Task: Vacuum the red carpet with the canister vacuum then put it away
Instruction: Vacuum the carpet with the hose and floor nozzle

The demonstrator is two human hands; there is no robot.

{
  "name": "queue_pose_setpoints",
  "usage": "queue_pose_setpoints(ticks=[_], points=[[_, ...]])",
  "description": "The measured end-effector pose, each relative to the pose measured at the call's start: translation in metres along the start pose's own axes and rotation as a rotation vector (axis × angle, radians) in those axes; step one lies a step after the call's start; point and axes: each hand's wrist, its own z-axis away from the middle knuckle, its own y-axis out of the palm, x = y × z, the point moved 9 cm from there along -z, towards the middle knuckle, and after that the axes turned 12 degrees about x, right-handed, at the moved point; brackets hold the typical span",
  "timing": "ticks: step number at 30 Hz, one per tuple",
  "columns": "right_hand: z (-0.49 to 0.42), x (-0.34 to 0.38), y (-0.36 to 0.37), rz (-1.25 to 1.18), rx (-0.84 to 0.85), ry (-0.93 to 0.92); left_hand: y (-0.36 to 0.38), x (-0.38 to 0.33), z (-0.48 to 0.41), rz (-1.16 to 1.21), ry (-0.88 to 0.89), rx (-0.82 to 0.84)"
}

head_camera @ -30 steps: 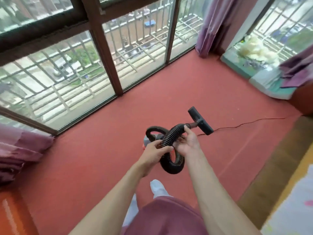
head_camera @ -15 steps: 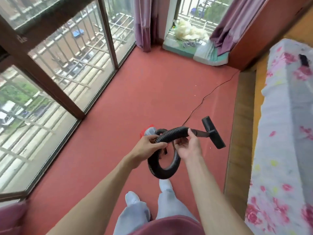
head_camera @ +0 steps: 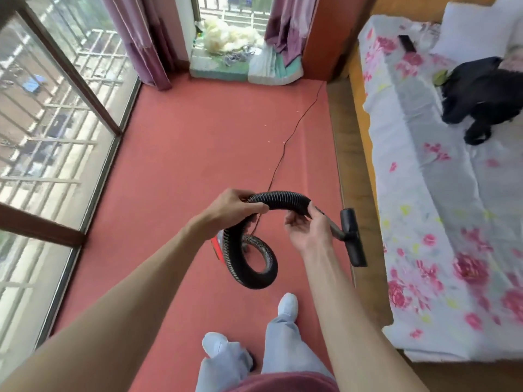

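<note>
The black hose arches above the red carpet, its slack looping over the half-hidden canister at 6 o'clock. The left hand clasps it at 9 o'clock. The right hand curls round its wand end at 3 o'clock, probably to keep the nozzle lifted.

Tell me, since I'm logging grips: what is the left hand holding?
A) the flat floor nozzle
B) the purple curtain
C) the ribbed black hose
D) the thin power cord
C: the left hand has its fingers curled round the ribbed black hose. The right hand holds the same hose farther along, near the floor nozzle.
</note>
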Motion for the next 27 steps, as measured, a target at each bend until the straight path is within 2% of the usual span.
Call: queue_pose_setpoints(ticks=[7, 14, 21, 27], points=[[-0.030, 0.066, -0.006, -0.036, -0.058, 0.050, 0.045, -0.056, -0.051, -0.010, -0.074, 0.110], [-0.051, 0.104, -0.071, -0.006, -0.126, 0.151, 0.121, -0.029, -0.101, -0.014, -0.243, 0.255], [-0.060, 0.116, -0.112, -0.091, -0.153, 0.143, 0.153, -0.023, -0.130, -0.065, -0.283, 0.308], [-0.048, 0.100, -0.167, -0.084, -0.249, 0.122, 0.180, 0.016, -0.126, -0.069, -0.340, 0.391]])
